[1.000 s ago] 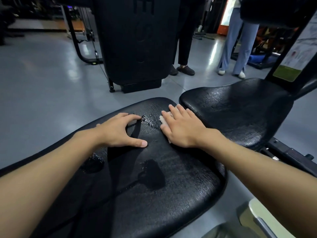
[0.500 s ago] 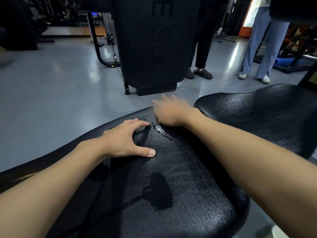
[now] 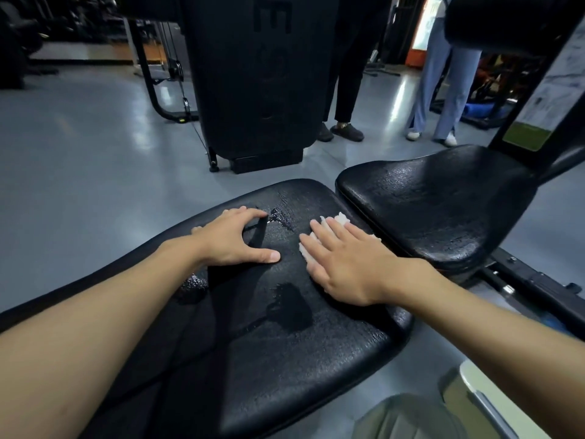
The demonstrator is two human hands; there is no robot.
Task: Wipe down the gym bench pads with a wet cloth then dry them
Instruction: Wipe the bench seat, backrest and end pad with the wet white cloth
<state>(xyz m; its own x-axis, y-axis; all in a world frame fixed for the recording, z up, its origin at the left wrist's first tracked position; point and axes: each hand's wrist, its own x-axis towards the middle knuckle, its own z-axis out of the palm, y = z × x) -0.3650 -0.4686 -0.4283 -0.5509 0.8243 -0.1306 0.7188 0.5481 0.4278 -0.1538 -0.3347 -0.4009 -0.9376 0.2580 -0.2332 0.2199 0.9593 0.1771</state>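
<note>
Two black pads fill the frame: a long pad (image 3: 285, 359) at lower centre and a seat pad (image 3: 437, 210) at right. The right hand (image 3: 345, 264) presses a white cloth (image 3: 342, 218) flat on the long pad's surface near its right edge, fingers straight. The left hand (image 3: 234, 239) rests beside it, fingers spread wide, holding nothing. Wet patches (image 3: 280, 217) glisten between them.
</note>
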